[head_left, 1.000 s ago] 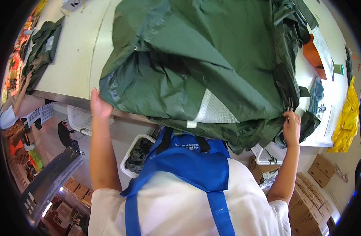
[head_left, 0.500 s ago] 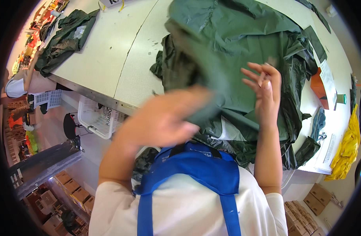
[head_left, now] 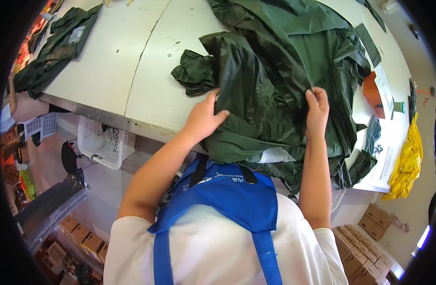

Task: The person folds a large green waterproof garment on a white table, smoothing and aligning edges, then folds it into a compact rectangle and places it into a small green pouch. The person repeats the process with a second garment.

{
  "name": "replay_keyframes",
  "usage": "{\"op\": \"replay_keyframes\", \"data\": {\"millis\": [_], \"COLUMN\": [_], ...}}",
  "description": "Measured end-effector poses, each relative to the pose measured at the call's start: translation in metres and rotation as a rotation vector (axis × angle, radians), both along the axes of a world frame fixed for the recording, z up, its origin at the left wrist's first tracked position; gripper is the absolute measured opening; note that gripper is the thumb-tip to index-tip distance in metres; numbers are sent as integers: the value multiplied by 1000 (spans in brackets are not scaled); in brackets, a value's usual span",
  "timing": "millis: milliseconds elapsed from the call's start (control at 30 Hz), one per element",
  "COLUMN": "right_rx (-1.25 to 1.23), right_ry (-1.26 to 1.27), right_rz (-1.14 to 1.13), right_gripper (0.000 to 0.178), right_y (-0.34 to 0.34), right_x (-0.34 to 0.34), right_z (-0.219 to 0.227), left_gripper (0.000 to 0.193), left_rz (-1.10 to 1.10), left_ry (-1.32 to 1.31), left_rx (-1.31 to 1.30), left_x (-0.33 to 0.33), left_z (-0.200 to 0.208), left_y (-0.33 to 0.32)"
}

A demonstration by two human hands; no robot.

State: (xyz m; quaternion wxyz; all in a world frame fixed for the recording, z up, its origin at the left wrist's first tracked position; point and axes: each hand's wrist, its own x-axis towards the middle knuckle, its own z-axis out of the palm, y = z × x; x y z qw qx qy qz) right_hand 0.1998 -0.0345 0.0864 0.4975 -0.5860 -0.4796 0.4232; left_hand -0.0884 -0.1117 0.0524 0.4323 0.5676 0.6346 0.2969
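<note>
A large dark green rain garment (head_left: 256,95) with a shiny inner side lies rumpled on the table before me. At its left edge my left hand (head_left: 203,116) touches the cloth, thumb and fingers spread apart, some fingertips hidden by the fabric. My right hand (head_left: 317,109) pinches a fold of the garment between thumb and fingers, right of the middle. A patch of white mesh (head_left: 275,155) shows near the front edge, close to my blue apron (head_left: 222,183).
A white table (head_left: 146,90) carries another dark green garment (head_left: 61,47) at the far left, near a person's arm (head_left: 12,92). An orange-and-white card (head_left: 377,92) stands right, beside yellow cloth (head_left: 405,161). A white basket (head_left: 96,147) sits below the table edge.
The fold that was blurred in motion now lies over the left part of the garment, shiny side up. My left hand has moved up to its edge; my right hand has closed on the cloth.
</note>
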Motion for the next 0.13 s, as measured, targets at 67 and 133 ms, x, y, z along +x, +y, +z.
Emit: {"op": "replay_keyframes", "data": {"millis": [67,133], "right_rx": [122,24], "right_ry": [42,233], "right_rz": [-132,-185], "right_gripper": [7,8], "right_y": [11,20], "right_x": [12,71], "right_z": [6,-14], "left_gripper": [42,33], "left_rz": [132,235], "left_ry": [-116,-167], "left_rx": [104,81], "left_x": [-14,-26], "left_z": [-5,6], "left_y": [-2,-1]}}
